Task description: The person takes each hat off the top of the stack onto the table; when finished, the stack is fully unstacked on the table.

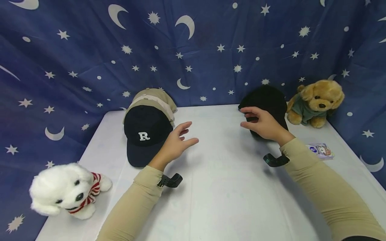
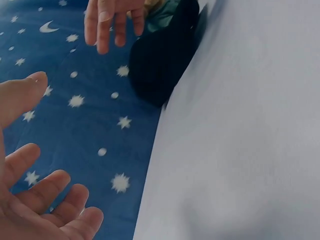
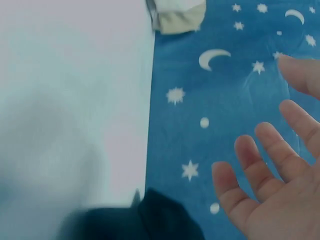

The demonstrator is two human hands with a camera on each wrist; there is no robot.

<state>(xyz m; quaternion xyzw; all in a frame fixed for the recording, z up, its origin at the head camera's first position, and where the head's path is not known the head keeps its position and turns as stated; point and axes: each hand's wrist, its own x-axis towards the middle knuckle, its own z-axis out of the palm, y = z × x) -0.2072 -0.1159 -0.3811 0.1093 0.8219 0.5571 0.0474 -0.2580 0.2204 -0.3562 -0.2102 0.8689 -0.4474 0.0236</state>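
In the head view my left hand hovers beside a navy cap with a white R, its fingers spread and nothing in its grasp. Behind that cap, a white cap and a beige cap are stacked, partly hidden. Over at the right, a black cap stands at the back of the table, partly covered by my right hand, which is also empty with fingers apart. Both wrist views show loosely extended fingers: the left hand and the right hand.
A white plush dog with a striped scarf sits at the table's left edge. A tan plush dog in a green shirt sits at the back right, and a small purple packet lies before it on the white table. Starry cloth hangs behind.
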